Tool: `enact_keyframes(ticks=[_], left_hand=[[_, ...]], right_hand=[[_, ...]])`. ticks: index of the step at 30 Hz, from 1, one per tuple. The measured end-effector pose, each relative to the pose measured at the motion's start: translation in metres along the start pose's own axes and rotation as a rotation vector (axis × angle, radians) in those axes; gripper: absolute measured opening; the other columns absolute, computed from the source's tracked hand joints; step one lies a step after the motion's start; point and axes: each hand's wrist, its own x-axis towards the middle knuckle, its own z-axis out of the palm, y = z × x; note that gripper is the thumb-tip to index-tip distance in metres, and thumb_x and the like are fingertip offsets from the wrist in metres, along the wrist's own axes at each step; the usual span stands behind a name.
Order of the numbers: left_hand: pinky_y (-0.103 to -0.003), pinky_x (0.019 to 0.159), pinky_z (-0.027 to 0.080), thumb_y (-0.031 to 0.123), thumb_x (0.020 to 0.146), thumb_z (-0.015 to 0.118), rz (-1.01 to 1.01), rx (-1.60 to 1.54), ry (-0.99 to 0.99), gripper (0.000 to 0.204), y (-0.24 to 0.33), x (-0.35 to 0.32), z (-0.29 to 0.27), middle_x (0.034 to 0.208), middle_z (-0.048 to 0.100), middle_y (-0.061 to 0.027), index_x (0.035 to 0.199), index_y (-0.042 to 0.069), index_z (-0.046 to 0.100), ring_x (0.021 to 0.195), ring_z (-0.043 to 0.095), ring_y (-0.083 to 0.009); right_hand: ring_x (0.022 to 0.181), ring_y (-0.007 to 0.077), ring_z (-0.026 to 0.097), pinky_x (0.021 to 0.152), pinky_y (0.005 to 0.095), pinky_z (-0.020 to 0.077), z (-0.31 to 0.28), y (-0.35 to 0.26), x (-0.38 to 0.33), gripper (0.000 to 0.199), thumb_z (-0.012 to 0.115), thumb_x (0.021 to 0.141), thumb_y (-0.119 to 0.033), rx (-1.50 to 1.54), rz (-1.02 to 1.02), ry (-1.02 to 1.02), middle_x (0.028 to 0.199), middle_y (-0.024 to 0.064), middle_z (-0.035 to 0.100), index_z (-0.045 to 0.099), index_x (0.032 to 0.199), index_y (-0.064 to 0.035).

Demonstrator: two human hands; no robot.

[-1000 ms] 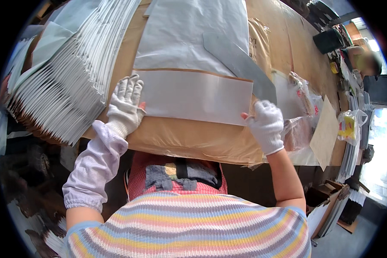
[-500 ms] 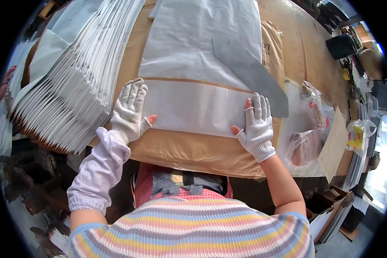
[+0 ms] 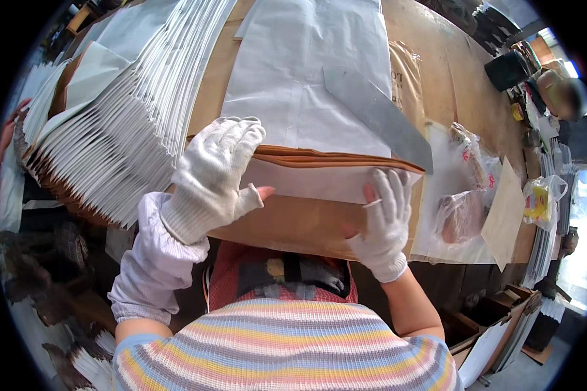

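Observation:
A white paper sack (image 3: 306, 91) lies flat in front of me, its near end showing as a folded flap (image 3: 306, 179) with several brown layers along its raised upper edge. My left hand (image 3: 218, 173), in a white glove with the thumb tip bare, is over the left end of the flap, fingers outstretched and thumb apart. Against the right end rests my right hand (image 3: 386, 218), similarly gloved; its fingers are extended and slightly blurred. A grey flat plate (image 3: 379, 111) with angled ends lies across the sack's right side.
Fanned white paper sacks (image 3: 104, 150) are piled at the left. On the right of the table (image 3: 430, 58) lie plastic-wrapped items (image 3: 463, 218) and a stiff tan sheet (image 3: 504, 215). A clear bag with something yellow (image 3: 542, 199) hangs beyond the right edge. Brown paper (image 3: 293, 225) covers the near edge.
The flap, flat before, has risen and shows its brown layered edge. My left hand has moved right and lifted; my right hand has shifted slightly left and nearer to me.

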Motion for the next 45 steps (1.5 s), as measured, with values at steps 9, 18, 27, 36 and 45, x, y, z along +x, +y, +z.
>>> enact_keyframes(ticks=[9, 18, 27, 36, 45], left_hand=[[-0.050, 0.113, 0.045, 0.036, 0.072, 0.087, -0.008, 0.029, 0.063, 0.077, 0.013, -0.014, -0.006, 0.130, 0.066, -0.0228, 0.132, -0.005, 0.060, 0.127, 0.060, -0.0397], [-0.044, 0.094, 0.055, 0.025, 0.085, 0.077, -0.422, 0.056, -0.746, 0.036, 0.007, 0.084, -0.009, 0.114, 0.071, -0.0110, 0.116, 0.008, 0.071, 0.110, 0.067, -0.0310], [-0.040, 0.078, 0.052, 0.006, 0.083, 0.066, 0.176, 0.355, -0.170, 0.013, 0.043, -0.034, 0.050, 0.090, 0.058, -0.0122, 0.094, 0.003, 0.061, 0.086, 0.059, -0.0283], [-0.044, 0.095, 0.056, 0.021, 0.104, 0.051, 0.066, -0.306, -0.302, 0.035, 0.093, -0.060, 0.119, 0.122, 0.068, -0.0145, 0.127, -0.004, 0.062, 0.108, 0.068, -0.0301], [-0.045, 0.118, 0.036, 0.032, 0.096, 0.057, 0.429, 0.103, -0.526, 0.058, 0.109, 0.054, 0.153, 0.149, 0.053, -0.0168, 0.149, 0.008, 0.049, 0.140, 0.046, -0.0342]], right_hand=[[0.129, 0.0412, 0.052, 0.115, 0.0657, 0.0329, 0.011, -0.056, 0.066, 0.060, 0.086, 0.057, -0.023, 0.131, -0.147, 0.019, 0.138, 0.0183, 0.057, 0.068, 0.109, -0.0004], [0.109, 0.0274, 0.066, 0.109, 0.0498, 0.0501, 0.014, -0.067, 0.036, 0.022, 0.076, 0.069, -0.014, 0.159, -0.355, 0.113, 0.119, 0.0106, 0.065, 0.069, 0.089, -0.0072], [0.131, 0.0327, 0.057, 0.113, 0.0441, 0.0446, -0.002, 0.018, -0.051, 0.081, 0.051, 0.097, -0.068, 1.575, 0.614, 0.179, 0.142, 0.0187, 0.057, 0.062, 0.133, 0.0041], [0.151, 0.0324, 0.036, 0.125, 0.0454, 0.0242, 0.044, 0.062, -0.070, 0.101, 0.033, 0.098, -0.079, 1.439, 0.620, 0.141, 0.162, 0.0186, 0.040, 0.045, 0.152, 0.0057], [0.144, 0.0396, 0.045, 0.125, 0.0508, 0.0256, 0.041, 0.072, -0.037, 0.074, 0.063, 0.095, -0.042, 0.569, 0.182, -0.155, 0.155, 0.0249, 0.048, 0.048, 0.148, 0.0059]])
